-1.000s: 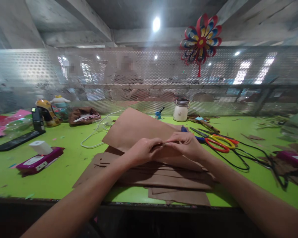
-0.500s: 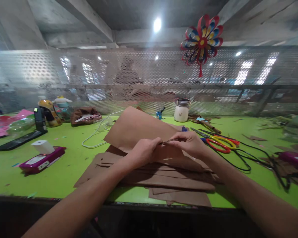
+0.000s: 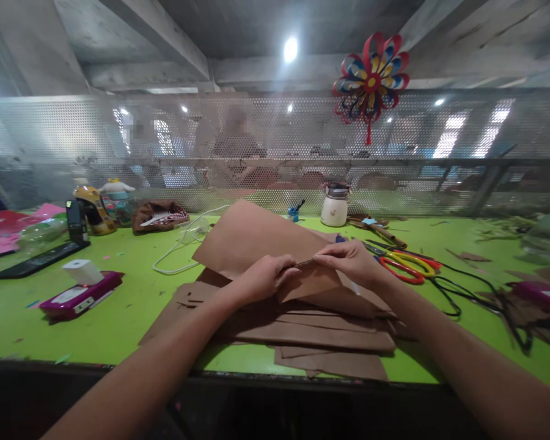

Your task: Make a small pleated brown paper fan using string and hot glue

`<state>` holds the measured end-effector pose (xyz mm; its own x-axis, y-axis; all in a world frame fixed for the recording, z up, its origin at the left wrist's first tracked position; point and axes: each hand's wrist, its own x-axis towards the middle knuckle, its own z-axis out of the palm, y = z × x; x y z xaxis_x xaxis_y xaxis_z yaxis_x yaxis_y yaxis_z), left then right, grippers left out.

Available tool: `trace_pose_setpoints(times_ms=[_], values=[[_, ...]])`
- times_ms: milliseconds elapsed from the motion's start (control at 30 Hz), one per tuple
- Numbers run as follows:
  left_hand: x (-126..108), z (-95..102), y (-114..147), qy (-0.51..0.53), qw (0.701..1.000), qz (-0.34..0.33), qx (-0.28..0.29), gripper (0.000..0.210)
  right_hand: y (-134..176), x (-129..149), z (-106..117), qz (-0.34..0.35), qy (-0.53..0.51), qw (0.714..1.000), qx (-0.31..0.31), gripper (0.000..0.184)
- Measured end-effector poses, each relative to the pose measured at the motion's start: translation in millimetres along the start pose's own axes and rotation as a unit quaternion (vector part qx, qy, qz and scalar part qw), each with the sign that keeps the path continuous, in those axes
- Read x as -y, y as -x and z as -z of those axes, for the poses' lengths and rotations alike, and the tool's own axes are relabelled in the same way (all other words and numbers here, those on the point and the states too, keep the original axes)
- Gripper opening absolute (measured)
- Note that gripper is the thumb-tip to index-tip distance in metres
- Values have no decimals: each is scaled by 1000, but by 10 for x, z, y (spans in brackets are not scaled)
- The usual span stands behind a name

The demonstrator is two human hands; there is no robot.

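1. Where both arms (image 3: 197, 330) cross it, the green table (image 3: 132, 293) is hidden.
2. On it lies brown paper (image 3: 252, 235), its middle covered.
3. Over that, left hand (image 3: 269, 274) and right hand (image 3: 348, 260) nearly meet, both pinching.
4. Scissors (image 3: 385, 263) lie beside the right hand, tips hidden.
5. Between the hands, a thin piece (image 3: 307, 264); loose or the paper's edge, I can't tell.

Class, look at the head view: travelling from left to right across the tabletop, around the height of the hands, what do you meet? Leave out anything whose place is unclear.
Purple power strip, white cable, left hand, right hand, scissors' red handle, second purple block.
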<state>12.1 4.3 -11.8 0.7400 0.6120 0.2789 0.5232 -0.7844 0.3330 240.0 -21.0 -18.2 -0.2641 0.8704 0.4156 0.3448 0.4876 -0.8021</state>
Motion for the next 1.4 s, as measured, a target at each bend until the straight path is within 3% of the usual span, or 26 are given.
trace_pose_setpoints(times_ms=[200, 500, 700, 833, 1000, 1100, 1300, 1400], values=[[13, 47, -18, 105, 994, 13, 29, 37, -31, -130, 91, -23, -11, 999, -22, 34], [25, 76, -35, 157, 986, 45, 24, 36, -64, -232, 63, -59, -60, 996, -37, 39], [56, 92, -10, 250, 965, 54, 51, 35, -70, -252, 110, -76, -165, 983, -30, 33], [80, 136, 37, 341, 935, 69, 75, 37, -63, -201, 130, -62, -269, 960, -45, 35], [126, 128, 87, 470, 861, 79, 178, 36, 36, 69, -94, -41, -237, 964, 111, 68], [147, 99, 101, 519, 818, 76, 236, 34, 103, 238, -207, -2, -195, 971, 137, 58], [88, 44, 98, 552, 774, 55, 305, 37, 149, 268, -236, 21, -191, 971, 140, 15], [88, -15, 58, 587, 760, 59, 272, 36, 130, 191, -212, 28, -205, 973, 100, 12]])
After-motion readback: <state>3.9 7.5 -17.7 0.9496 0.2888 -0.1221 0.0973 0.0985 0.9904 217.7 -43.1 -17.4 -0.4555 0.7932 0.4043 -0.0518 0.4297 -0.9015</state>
